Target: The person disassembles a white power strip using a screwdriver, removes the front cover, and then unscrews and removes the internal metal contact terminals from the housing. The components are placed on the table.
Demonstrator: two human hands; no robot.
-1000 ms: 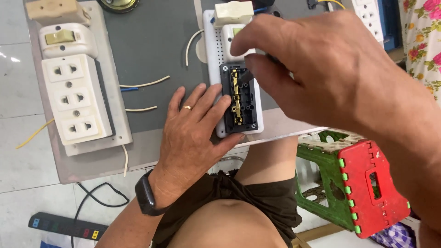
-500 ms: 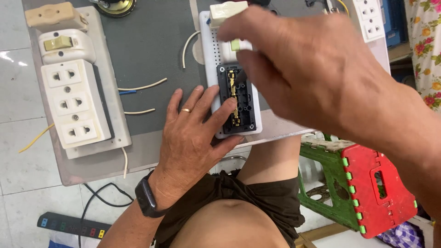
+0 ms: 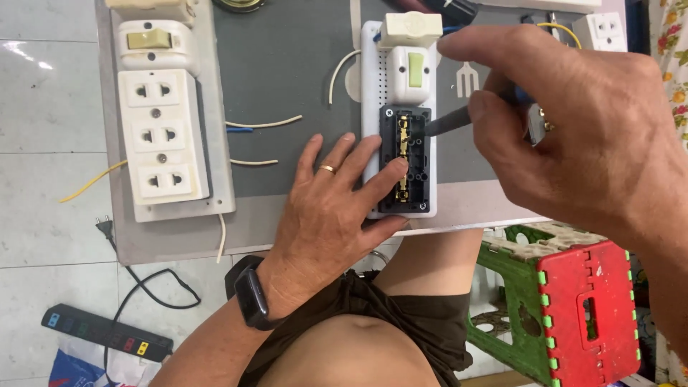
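My left hand [image 3: 330, 208], with a gold ring and a black wristband, lies flat on the grey board, its fingers pressing the left side of an opened black socket body [image 3: 406, 161] with brass contacts. That body sits on a white base strip [image 3: 370, 86] below a white switch [image 3: 408, 72]. My right hand [image 3: 573, 129] is closed around a screwdriver [image 3: 448, 123], and the dark shaft points left into the top of the socket body.
On the board's left lies a white panel with a triple socket [image 3: 159, 136] and a switch [image 3: 148, 41]. Loose white wires [image 3: 265, 124] lie between. A red and green folding stool [image 3: 573, 308] stands at the lower right, a black power strip [image 3: 104, 333] on the tiled floor.
My right hand has drawn back to the right and up, uncovering the socket body and the screwdriver shaft. The left hand has stayed put.
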